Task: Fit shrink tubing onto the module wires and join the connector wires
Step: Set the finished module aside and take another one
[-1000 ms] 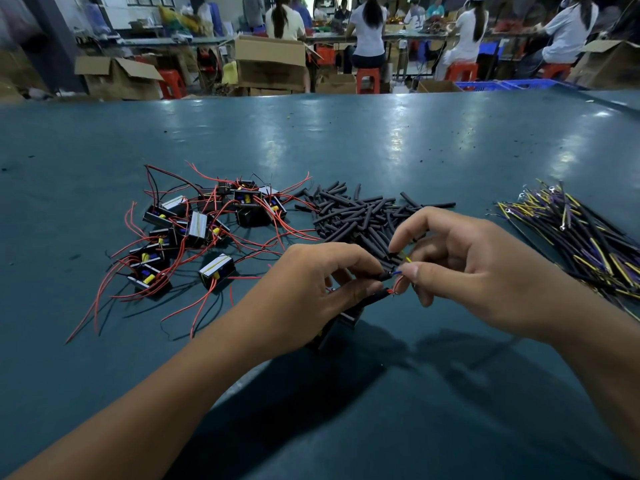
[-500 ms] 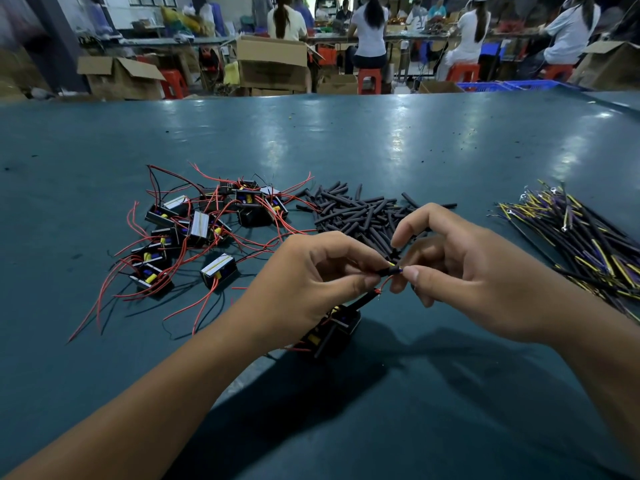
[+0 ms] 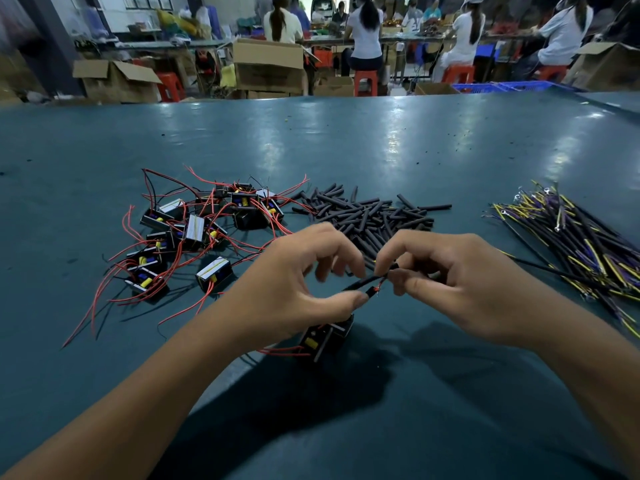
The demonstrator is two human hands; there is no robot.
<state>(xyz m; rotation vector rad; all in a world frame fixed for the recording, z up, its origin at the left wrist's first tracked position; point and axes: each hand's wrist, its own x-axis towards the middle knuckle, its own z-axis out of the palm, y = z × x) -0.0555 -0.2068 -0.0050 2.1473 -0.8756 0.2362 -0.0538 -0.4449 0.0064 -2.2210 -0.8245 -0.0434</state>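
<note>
Head view: two bare hands over teal bench (image 3: 346,140). Right hand (image 3: 460,285) pinches black tube and wire end (image 3: 388,271) with thumb and first finger. Left hand (image 3: 294,285) half curled, thumb tip touching black tube near red wire tip (image 3: 375,289); other fingers lifted, blurred. Small black module (image 3: 325,336) sits on bench under left hand. Pile of modules with red wires (image 3: 194,233) at left. Heap of black tube pieces (image 3: 374,216) behind hands. Bundle of yellow and purple connector wires (image 3: 581,240) at right.
</note>
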